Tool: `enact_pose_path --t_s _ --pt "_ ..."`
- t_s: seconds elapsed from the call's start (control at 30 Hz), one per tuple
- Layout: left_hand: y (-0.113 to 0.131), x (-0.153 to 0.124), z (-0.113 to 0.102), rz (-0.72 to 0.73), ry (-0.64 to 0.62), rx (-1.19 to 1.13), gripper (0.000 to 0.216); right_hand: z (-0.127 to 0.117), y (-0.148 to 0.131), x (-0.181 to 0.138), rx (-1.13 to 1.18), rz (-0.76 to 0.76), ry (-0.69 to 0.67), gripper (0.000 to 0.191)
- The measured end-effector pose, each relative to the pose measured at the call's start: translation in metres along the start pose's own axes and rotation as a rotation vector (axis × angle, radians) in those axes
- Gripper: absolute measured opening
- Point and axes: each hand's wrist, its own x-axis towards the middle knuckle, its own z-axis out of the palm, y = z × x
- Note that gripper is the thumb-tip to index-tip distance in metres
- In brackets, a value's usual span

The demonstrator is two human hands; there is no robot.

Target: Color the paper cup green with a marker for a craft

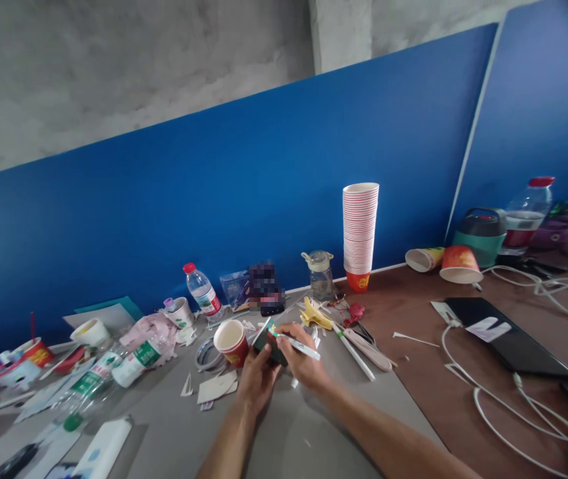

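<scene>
A small, dark, flat-faced object is held above the grey tabletop, just to the right of a red paper cup with a pale inside. Its visible face looks near-black with a greenish cast and its shape roughly rectangular; along the upper edge runs a lighter strip, with small touches of bright yellow and turquoise near it — too small to make out further. It is tilted, and fingers cover part of it. The left hand grips it from below and the side, thumb against the dark face. The right hand pinches a slim white pen, slanted with its back end towards the lower right; whether its tip touches the dark object, I cannot tell. Pale card pieces lie near the left hand.
</scene>
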Motion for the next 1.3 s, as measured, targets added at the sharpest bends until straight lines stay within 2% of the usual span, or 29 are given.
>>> enact_pose_path --t_s 0.07,0.2,0.37,0.5,0.63,0.8,0.97,1.1,1.3 --pt "0.000 0.000 0.000 0.013 -0.002 0.004 0.027 0.001 0.001 0.000 0.001 -0.010 -0.029 0.015" --pt "0.000 0.000 0.000 0.004 -0.001 -0.008 0.027 0.001 0.002 0.000 0.003 0.009 0.006 0.016" --pt "0.001 0.000 0.000 0.010 0.001 -0.030 0.026 0.000 0.000 0.001 0.017 0.009 -0.045 0.016" --pt "0.000 0.000 0.000 -0.010 0.007 -0.016 0.027 -0.001 0.000 0.002 0.021 0.024 -0.003 0.017" --pt "0.001 0.000 0.001 0.006 0.011 -0.012 0.028 0.000 -0.001 0.002 0.010 0.019 -0.044 0.016" --pt "0.000 0.001 -0.001 -0.015 0.011 -0.017 0.025 0.000 0.000 0.002 0.017 0.036 0.007 0.016" --pt "0.000 0.001 -0.003 0.018 -0.010 -0.023 0.021 -0.001 -0.001 0.001 0.009 -0.005 -0.100 0.016" --pt "0.000 0.001 -0.001 0.017 0.008 -0.005 0.028 0.000 -0.002 0.001 0.012 0.006 -0.046 0.018" --pt "0.000 -0.002 0.006 0.046 0.023 0.096 0.029 -0.001 -0.009 -0.002 -0.041 -0.043 -0.120 0.018"
